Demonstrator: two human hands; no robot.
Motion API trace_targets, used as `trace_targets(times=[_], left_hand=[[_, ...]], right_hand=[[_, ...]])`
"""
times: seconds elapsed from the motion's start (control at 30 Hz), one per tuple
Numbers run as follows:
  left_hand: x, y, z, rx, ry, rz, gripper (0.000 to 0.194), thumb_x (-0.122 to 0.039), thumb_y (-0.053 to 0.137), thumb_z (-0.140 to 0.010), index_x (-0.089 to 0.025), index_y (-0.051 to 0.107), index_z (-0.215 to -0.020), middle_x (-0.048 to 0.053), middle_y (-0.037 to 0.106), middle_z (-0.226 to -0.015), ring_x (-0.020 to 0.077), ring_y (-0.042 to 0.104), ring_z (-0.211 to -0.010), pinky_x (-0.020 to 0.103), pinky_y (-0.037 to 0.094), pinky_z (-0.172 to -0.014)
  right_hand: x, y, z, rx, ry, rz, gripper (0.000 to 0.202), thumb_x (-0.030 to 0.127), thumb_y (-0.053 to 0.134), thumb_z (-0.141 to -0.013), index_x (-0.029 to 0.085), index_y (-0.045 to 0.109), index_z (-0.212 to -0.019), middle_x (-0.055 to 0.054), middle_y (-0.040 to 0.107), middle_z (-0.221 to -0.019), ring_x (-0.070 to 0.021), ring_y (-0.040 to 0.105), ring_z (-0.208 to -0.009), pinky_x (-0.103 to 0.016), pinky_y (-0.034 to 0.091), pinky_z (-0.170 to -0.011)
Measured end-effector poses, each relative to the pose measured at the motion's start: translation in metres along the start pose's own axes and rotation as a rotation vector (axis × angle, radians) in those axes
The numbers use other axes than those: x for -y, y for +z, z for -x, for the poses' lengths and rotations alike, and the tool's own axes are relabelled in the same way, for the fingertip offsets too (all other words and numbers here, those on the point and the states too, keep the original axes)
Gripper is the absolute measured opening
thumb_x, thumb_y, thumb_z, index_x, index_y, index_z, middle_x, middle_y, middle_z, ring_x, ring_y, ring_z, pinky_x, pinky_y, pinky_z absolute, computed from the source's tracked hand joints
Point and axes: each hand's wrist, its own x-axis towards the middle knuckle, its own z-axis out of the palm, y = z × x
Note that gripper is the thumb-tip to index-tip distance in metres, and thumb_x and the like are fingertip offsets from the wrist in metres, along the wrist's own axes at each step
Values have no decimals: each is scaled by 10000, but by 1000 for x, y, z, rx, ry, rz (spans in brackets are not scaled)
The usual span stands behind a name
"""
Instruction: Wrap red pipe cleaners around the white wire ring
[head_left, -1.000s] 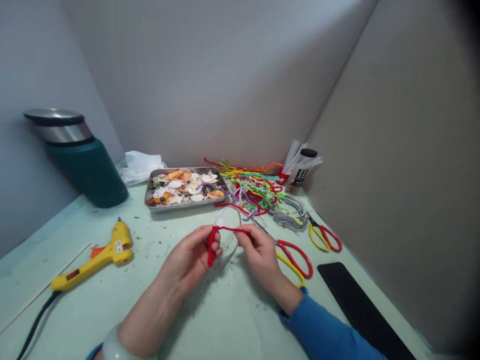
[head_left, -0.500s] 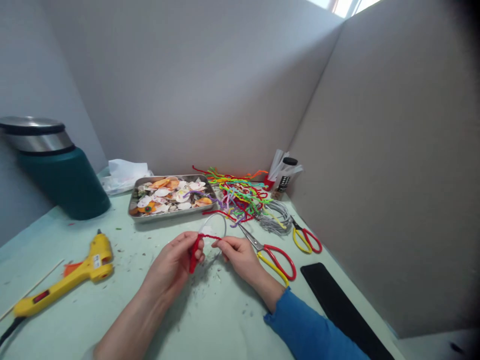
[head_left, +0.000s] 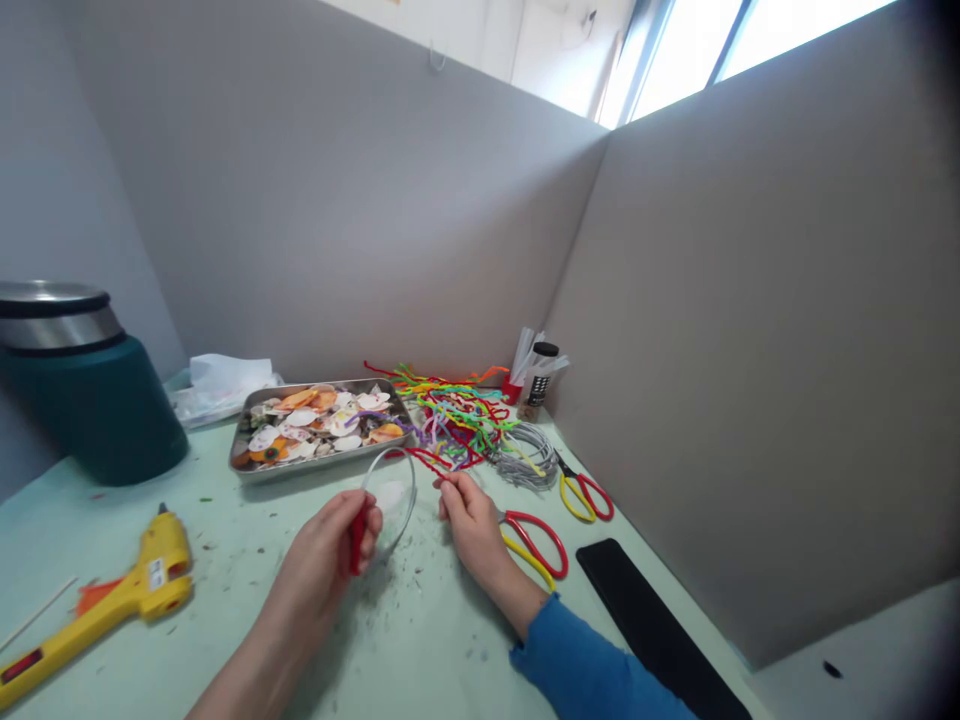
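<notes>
Head view showed a yellow glue gun (head_left: 142,590) on the table (head_left: 420,640), then the left hand (head_left: 324,550), its grip closed around the red part (head_left: 357,545) of a pale loop (head_left: 413,490). Right of that loop, the right hand's (head_left: 476,525) grip was narrow; whether it held red yarn (head_left: 429,460), I couldn't tell.

craft workshop | partitioned table (head_left: 435,640) | glue gun (head_left: 157,578) | 2 scissors (head_left: 573,478) | yarn heap (head_left: 459,408) | shell tray (head_left: 300,468)

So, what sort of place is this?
It looks like a craft corner, maybe in a workshop or classroom, but I can't tell which. You can see a yellow glue gun, a tray full of shells and a heap of colourful yarn.
</notes>
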Motion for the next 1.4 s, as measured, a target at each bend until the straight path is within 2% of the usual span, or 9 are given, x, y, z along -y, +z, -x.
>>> trace_targets(times=[0.23,0.37,0.47,0.53,0.67,0.77,0.9,1.17,1.4], left_hand=[[3,2,7,31,18,-58,306,-458,528,-795,-173,523,-686,-76,324,-450,57,200,-403,170,176,-365],[2,6,12,32,-1,-86,275,-425,552,-770,-178,510,-655,-77,316,-439,54,159,-399,173,123,-362],[1,10,14,45,-12,-111,294,-437,543,-770,-176,512,-638,-75,310,-419,54,159,-393,178,122,-363],[1,11,15,55,-23,-132,322,-464,527,-777,-176,511,-632,-74,314,-416,54,156,-388,182,112,-362],[1,11,13,67,-25,-153,314,-469,541,-768,-180,522,-645,-74,328,-422,54,170,-388,184,115,-370],[1,12,13,58,-46,-156,318,-465,543,-770,-176,520,-638,-72,333,-422,53,177,-394,181,127,-380],[2,12,12,52,-65,-169,312,-465,556,-763,-177,519,-647,-73,337,-420,49,173,-383,184,109,-376],[0,13,12,46,-99,-194,346,-497,584,-731,-170,520,-635,-69,348,-424,38,165,-376,180,92,-373],[1,8,9,17,-81,-191,337,-490,525,-772,-174,530,-658,-71,347,-438,47,177,-378,177,119,-364]], right_hand=[[27,-37,-36,-11,-159,337,271,316,372,-921,167,598,-901,14,591,-645,-125,549,-606,-219,366,-575],[39,-57,-93,15,-149,810,343,312,282,-947,161,553,-1094,-60,666,-949,-152,600,-834,-242,409,-703],[38,-65,-133,38,-160,916,445,407,389,-908,150,443,-1266,-126,551,-1238,-208,497,-1125,-296,370,-883],[30,-63,-147,68,-119,992,581,460,497,-842,99,423,-1291,-200,520,-1255,-286,464,-1160,-375,356,-905],[9,-34,-135,222,-85,1102,531,426,594,-781,131,511,-1215,-184,624,-1058,-297,567,-998,-396,402,-827],[-5,-3,-107,318,-159,1142,376,292,530,-828,201,527,-1192,-141,617,-1057,-272,555,-1007,-399,393,-848],[-16,16,-86,319,-181,1167,422,136,457,-826,160,470,-1247,-182,566,-1106,-287,530,-1023,-424,391,-849],[-29,-9,-100,280,-168,1036,436,99,495,-761,227,562,-1172,-112,594,-1056,-234,569,-945,-318,428,-787],[-35,-63,-152,-8,-54,799,469,91,444,-776,198,572,-1215,-94,629,-1140,-231,573,-1023,-296,411,-874]])
